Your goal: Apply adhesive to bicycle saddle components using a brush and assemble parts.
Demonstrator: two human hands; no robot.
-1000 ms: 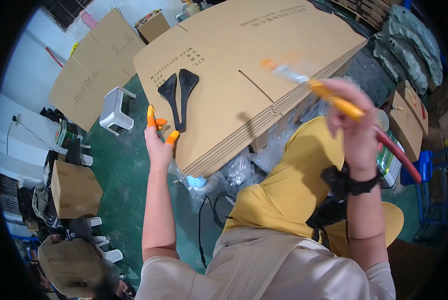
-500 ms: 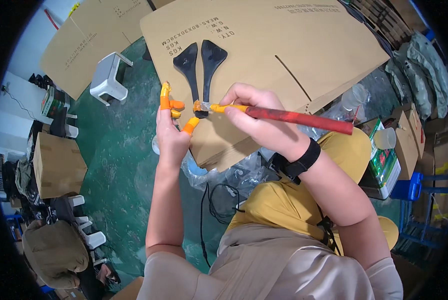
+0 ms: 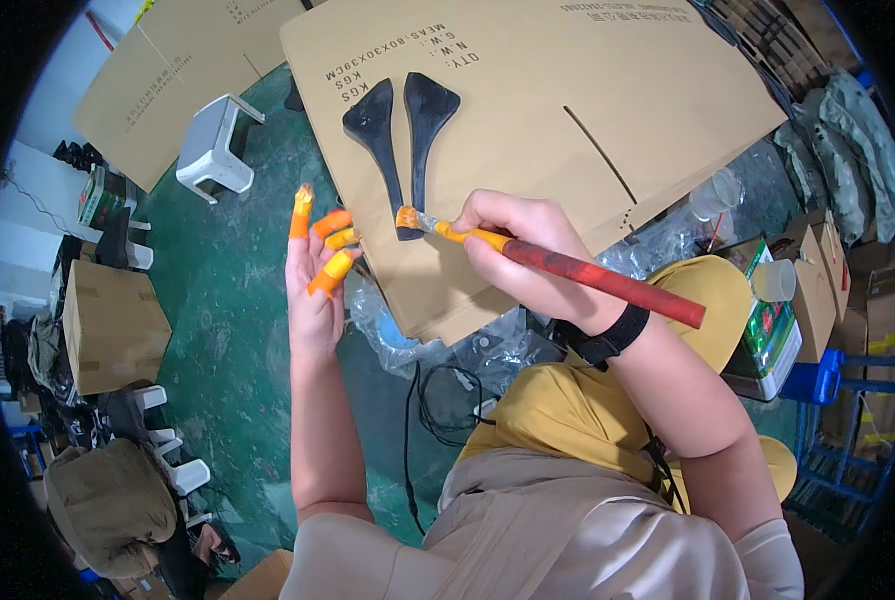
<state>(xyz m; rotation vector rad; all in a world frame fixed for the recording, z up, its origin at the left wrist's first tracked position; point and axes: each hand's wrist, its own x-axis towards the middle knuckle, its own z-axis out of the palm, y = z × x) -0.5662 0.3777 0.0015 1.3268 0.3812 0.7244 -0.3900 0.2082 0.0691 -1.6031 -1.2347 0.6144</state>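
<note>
My right hand (image 3: pixel 528 250) grips a brush with a red and yellow handle (image 3: pixel 618 283). The brush's orange-smeared tip lies at the narrow lower ends of two black, flared, paddle-like pieces. The left piece (image 3: pixel 373 125) and the right piece (image 3: pixel 426 125) lie side by side on stacked flat cardboard (image 3: pixel 528 90), narrow ends close together. Off the cardboard's left edge, my left hand (image 3: pixel 315 310) is held palm up with fingers apart and somewhat bent. Orange and yellow covers sit on its fingertips. Nothing is seen in that hand.
A white stool (image 3: pixel 218 145) stands on the green floor at left, with a cardboard box (image 3: pixel 118 325) nearer. Clear plastic wrap (image 3: pixel 503 345) and a black cable (image 3: pixel 408 440) lie below the cardboard. A green tin (image 3: pixel 773 345) with a clear cup (image 3: pixel 773 278) stands at right.
My left hand has drawn away from the black pieces, to the left and off the cardboard. The brush handle has tilted further down at its right end, and its tip stays at the narrow ends.
</note>
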